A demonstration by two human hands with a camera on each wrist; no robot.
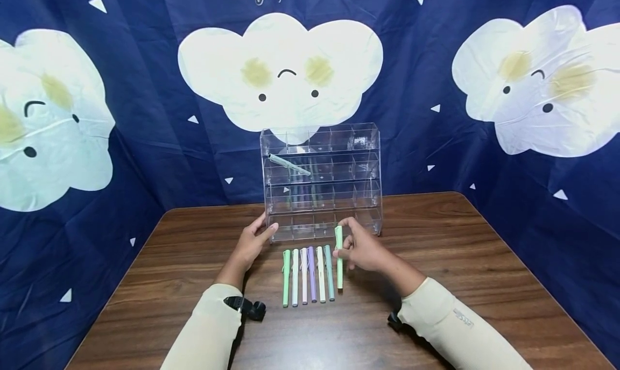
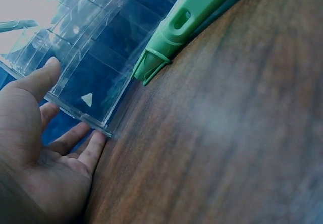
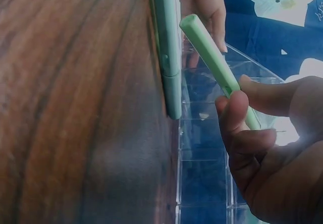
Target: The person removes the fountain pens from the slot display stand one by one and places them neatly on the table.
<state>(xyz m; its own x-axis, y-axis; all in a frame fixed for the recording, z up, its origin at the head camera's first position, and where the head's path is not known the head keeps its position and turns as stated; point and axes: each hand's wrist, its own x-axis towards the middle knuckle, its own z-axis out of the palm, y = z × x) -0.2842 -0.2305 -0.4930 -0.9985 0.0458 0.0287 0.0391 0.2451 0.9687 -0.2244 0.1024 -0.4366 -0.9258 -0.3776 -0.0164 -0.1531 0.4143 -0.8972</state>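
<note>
A clear acrylic display rack (image 1: pixel 322 198) with tiers of small compartments stands on the table. My left hand (image 1: pixel 252 243) is at its lower left corner, fingers relaxed against the side and thumb over the front edge. My right hand (image 1: pixel 363 249) pinches a light green pen (image 1: pixel 339 270) between thumb and fingers, held upright in front of the rack's lower right part. In the right wrist view this pen (image 3: pixel 209 50) tilts, its clip end mostly covered by the fingers. Left of it lies a row of capped pens: green (image 1: pixel 286 278), whitish, pink, purple (image 1: pixel 312 273), cream and teal (image 1: pixel 329 273).
A pale teal pen (image 1: pixel 289 164) lies slanted across the rack's upper left compartments. Behind the wooden table (image 1: pixel 194 316) hangs a dark blue cloth (image 1: pixel 411 171) with white clouds, close to the back of the rack. Wrist cameras with black straps sit on both sleeves.
</note>
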